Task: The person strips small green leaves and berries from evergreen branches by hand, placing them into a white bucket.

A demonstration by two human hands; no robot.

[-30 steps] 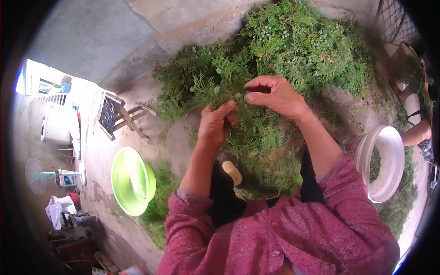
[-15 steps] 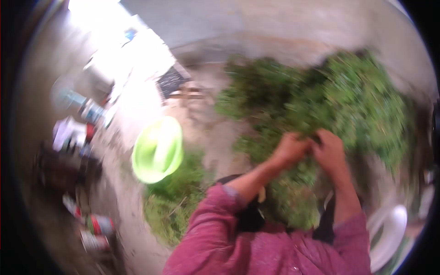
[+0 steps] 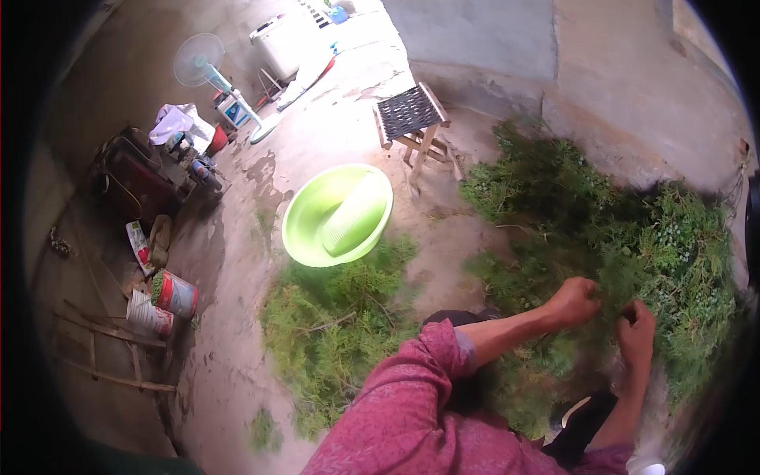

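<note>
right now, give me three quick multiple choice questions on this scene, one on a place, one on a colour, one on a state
1. Where is the green basin?
A) hung on the wall
B) on the floor beside the wooden stool
C) in the person's lap

2. What colour is the person's sleeve?
A) blue
B) white
C) magenta

3. How are the left hand and right hand?
A) fingers closed in the green branches
B) spread flat on bare ground
C) lifting the basin

Answers:
1 B, the basin sits on the floor next to the stool's legs.
2 C, the cloth over the arm is magenta.
3 A, both hands are fists in the heap of branches.
</note>
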